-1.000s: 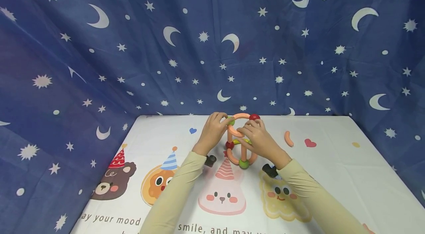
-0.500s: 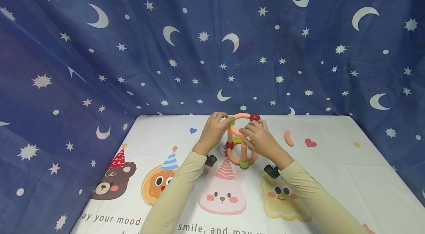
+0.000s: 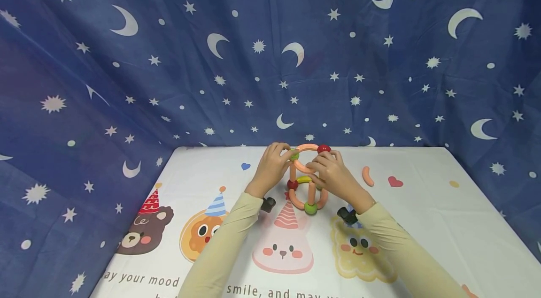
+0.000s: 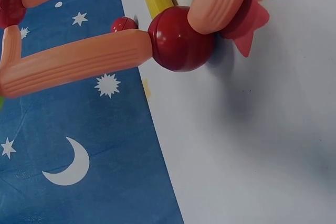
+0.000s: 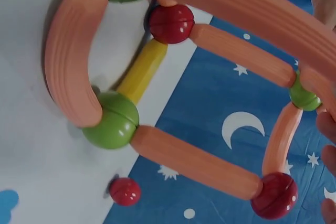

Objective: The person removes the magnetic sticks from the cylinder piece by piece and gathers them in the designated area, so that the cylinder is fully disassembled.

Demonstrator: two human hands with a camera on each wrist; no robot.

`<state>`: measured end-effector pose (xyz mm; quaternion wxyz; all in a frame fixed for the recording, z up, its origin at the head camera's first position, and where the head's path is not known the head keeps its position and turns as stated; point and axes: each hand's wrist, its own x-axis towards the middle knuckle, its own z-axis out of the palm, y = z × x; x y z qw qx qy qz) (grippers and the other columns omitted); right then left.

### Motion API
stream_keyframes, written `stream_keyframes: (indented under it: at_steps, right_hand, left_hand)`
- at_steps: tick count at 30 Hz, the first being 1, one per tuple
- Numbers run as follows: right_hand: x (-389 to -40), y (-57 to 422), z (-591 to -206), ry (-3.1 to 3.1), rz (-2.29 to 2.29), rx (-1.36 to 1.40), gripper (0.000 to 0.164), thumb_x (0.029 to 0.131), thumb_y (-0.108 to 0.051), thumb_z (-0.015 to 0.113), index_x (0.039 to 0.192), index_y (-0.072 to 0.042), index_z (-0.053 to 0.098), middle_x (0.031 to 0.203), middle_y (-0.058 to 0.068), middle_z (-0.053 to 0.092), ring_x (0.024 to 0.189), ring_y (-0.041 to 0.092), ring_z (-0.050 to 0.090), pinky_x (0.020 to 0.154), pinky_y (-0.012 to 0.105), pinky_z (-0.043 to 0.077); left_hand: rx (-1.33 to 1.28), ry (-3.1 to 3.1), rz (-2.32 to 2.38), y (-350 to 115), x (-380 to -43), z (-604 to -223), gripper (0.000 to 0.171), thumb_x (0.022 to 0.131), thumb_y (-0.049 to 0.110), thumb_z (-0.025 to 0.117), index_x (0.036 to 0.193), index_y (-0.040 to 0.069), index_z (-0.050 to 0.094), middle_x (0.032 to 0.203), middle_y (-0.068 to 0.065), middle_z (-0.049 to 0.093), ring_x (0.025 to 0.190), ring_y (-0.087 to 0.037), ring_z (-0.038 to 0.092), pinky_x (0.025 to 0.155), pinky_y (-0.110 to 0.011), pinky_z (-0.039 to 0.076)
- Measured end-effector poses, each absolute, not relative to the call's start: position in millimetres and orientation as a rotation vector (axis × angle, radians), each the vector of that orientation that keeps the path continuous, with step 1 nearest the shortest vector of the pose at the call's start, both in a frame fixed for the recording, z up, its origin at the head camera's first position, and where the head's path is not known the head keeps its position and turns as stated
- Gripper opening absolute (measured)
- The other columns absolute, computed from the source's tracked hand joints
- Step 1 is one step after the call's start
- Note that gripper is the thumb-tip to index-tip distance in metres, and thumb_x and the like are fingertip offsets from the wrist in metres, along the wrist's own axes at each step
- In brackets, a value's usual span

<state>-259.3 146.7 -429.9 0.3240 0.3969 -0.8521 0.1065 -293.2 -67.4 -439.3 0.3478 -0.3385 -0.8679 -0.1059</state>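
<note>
A frame of orange rods and coloured balls stands on the table, with two ring-shaped levels joined by upright rods. At its upper left, my left hand (image 3: 269, 171) pinches a green ball (image 3: 294, 154). My right hand (image 3: 338, 181) grips the near end of the upper curved orange rod (image 3: 301, 167), above an upright orange rod (image 3: 311, 193). That upright rises from a green ball (image 3: 310, 208) at the base; its top is hidden by the hand. A red ball (image 3: 323, 149) sits at the upper back right. The base ring also has a red ball (image 4: 181, 39) and a yellow rod (image 5: 140, 72).
A loose curved orange rod (image 3: 367, 176) lies right of the frame. One loose red ball (image 5: 125, 191) rests on the table near the back edge. Black wrist cameras (image 3: 347, 216) hang under the sleeves. A blue star-patterned curtain (image 3: 270, 54) rises behind the table.
My right hand has shifted slightly right, and its thumb has moved off the upright rod, showing more of it. The left hand and the rest of the frame stay nearly still.
</note>
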Motion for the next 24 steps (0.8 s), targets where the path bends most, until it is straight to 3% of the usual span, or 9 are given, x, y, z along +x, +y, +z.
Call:
stream_keyframes:
  at_steps: [8,19,24]
  right_hand:
    - [-266.0,150.1,-428.6,-2.167,0.233,1.136,0.035,0.063,-0.02,0.086,0.093,-0.013,0.071,0.081,-0.002,0.067,0.087,0.018,0.057,0.08,0.044,0.041]
    - [-269.6,149.5,-434.5,-2.144,0.215,1.127,0.031,0.067,-0.015,0.083,0.091,-0.01,0.066,0.087,0.003,0.062,0.086,0.021,0.055,0.076,0.039,0.042]
    - [-269.6,149.0,-436.0,-2.165,0.22,1.124,0.029,0.069,-0.016,0.082,0.093,-0.009,0.067,0.087,0.003,0.062,0.086,0.02,0.054,0.076,0.038,0.042]
  left_hand:
    - [-0.882,-2.274,-0.269,-68.0,-293.3,-440.4,0.034,0.081,0.018,0.072,0.114,0.022,0.065,0.107,-0.003,0.058,0.101,-0.019,0.053,0.093,-0.032,0.044]
    - [-0.9,-2.262,-0.236,-66.3,-293.9,-439.2,0.033,0.08,0.017,0.073,0.112,0.018,0.065,0.111,-0.002,0.061,0.102,-0.019,0.054,0.093,-0.031,0.045]
    - [-0.913,-2.282,-0.149,-66.5,-292.9,-435.4,0.037,0.082,0.019,0.072,0.119,0.016,0.062,0.112,-0.003,0.061,0.103,-0.019,0.055,0.096,-0.031,0.044]
